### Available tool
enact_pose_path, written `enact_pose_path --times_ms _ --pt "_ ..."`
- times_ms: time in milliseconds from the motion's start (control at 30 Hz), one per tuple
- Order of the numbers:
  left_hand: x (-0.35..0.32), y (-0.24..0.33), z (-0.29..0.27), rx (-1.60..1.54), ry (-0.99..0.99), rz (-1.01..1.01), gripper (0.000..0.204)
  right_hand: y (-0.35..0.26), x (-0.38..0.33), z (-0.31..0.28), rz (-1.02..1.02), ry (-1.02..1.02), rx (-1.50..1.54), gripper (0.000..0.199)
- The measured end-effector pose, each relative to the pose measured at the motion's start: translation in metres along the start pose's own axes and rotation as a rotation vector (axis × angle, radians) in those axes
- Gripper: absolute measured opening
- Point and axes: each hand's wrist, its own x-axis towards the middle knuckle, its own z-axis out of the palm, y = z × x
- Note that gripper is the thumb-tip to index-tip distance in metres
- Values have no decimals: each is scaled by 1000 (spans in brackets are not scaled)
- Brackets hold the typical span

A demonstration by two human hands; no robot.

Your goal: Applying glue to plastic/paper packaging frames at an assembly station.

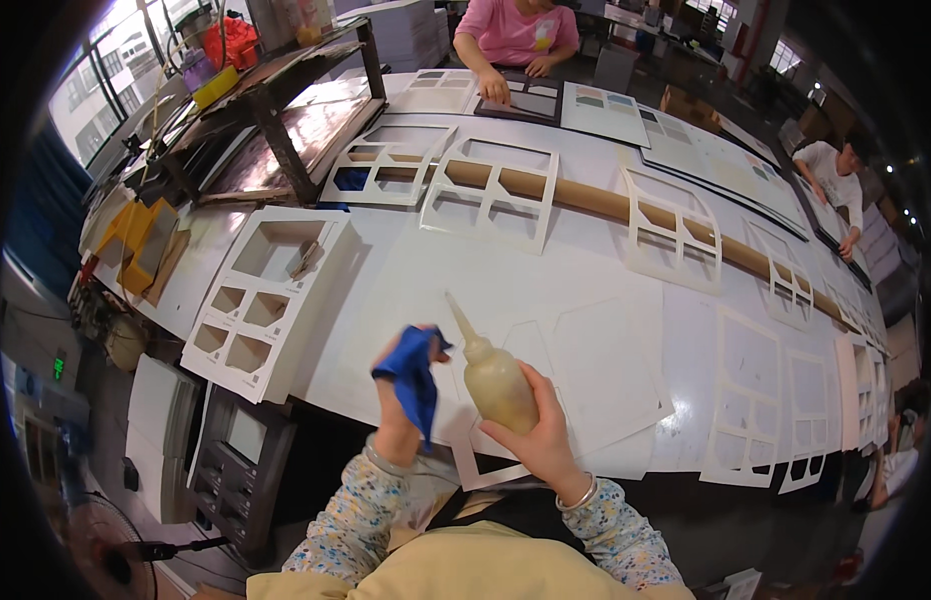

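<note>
A crumpled blue cloth is gripped in my left hand, whose fingers are mostly hidden behind it. My right hand wraps round a yellowish, translucent squeeze bottle with a long, thin nozzle pointing up and to the left. The nozzle tip is above the white table, to the right of the cloth. Below both hands lies a white card frame with cut-out openings, close to the near table edge; the bottle and my right hand partly cover it.
A stack of white window-cut cards stands on the left. Several white frames lean on a long brown cardboard tube across the table. Beyond it, a person in pink handles a dark frame. A dark wooden rack stands far left.
</note>
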Motion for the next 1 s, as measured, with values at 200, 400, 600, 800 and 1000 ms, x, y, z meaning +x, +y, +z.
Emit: enact_pose_path --times_ms 200,400,600,800,1000 --pt "103 -51 -84 -172 310 -71 12 -10 -5 -12 332 -99 567 73" --pt "152 -85 -127 1251 182 -19 27 -18 -9 -17 324 -105 614 75" --pt "89 -53 -40 671 -167 -48 32 -8 -17 -26 255 -64 471 76" --pt "-3 52 42 -77 -266 -251 32 -17 -17 -15 208 -201 516 77" --pt "-27 74 43 -20 -60 -182 26 -14 -35 -15 374 -514 974 76"
